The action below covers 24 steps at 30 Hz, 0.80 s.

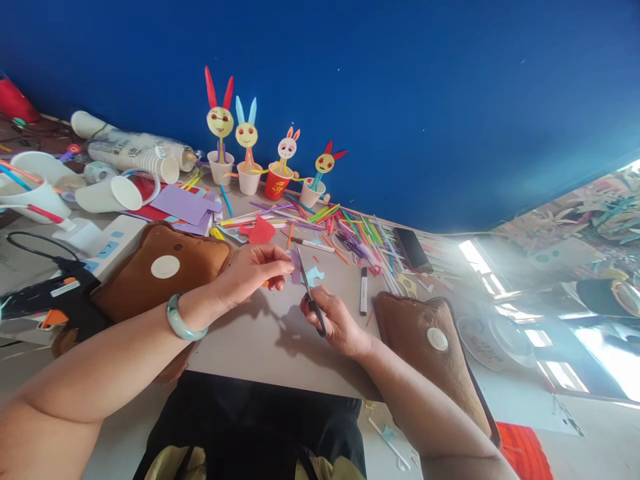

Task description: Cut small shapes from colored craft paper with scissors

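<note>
My left hand [260, 270] pinches a small piece of purple paper [296, 268] above the middle of the table. In my right hand [334, 319] is a pair of black-handled scissors [314, 308], its blades pointing up and lying at the paper's right side. Whether the blades are parted cannot be made out. A light blue paper scrap [313, 275] lies just behind the scissors. Beyond my hands are a red paper piece [258, 230] and a brown marker [320, 245]. A grey-white marker [363, 291] lies to the right of the scissors.
Brown cushions [145, 260] flank the work area on both sides. A black glue gun [55, 293] sits at left. Rabbit figures in paper cups [249, 179] stand along the blue wall. Colored sticks, purple paper sheets [185, 203] and a phone [413, 249] lie at the back.
</note>
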{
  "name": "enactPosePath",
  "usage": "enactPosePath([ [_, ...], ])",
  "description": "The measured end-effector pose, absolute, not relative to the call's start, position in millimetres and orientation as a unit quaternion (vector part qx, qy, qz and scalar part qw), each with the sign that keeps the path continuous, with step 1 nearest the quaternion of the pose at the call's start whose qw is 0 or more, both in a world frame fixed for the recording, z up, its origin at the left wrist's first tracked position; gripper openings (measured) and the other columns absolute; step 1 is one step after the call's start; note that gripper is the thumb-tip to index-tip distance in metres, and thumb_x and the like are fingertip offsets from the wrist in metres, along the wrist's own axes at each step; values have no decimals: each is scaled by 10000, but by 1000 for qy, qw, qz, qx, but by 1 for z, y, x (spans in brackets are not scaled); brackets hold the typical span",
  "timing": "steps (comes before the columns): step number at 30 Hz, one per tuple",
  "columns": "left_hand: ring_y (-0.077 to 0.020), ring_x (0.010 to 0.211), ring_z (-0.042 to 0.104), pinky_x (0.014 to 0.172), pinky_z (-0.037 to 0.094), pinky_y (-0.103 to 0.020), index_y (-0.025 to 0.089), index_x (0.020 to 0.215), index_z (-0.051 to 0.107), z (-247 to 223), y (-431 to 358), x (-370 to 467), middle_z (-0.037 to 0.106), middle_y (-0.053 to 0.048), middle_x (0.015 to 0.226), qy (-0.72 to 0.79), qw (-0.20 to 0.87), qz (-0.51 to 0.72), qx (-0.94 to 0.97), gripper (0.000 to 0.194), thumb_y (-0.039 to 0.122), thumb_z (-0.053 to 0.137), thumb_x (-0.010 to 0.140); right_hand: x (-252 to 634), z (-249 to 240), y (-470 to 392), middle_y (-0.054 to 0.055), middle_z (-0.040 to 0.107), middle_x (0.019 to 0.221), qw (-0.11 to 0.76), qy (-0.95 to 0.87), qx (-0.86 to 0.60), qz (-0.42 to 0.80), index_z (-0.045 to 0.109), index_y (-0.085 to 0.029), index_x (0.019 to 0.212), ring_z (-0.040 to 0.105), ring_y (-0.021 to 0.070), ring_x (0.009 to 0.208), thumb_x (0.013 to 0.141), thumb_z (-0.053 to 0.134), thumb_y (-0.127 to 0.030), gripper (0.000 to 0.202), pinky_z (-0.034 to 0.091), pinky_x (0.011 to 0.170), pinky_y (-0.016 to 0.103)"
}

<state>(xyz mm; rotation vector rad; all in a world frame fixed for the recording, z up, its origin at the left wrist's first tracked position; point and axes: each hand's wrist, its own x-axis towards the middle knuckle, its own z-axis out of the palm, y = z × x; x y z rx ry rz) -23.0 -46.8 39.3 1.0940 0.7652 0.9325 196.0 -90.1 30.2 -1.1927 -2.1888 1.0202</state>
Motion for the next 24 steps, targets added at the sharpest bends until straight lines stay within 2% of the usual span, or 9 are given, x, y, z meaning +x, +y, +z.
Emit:
enactPosePath([
  [24,-103,582,556,565,421,-229,173,701,601,43,-48,-23,606,12,628,346,661,428,510,173,292,706,770,209,40,-83,30,511,671,205,-809,-421,356,533,-194,676,431,180,714,865,368,-805,661,383,676,326],
])
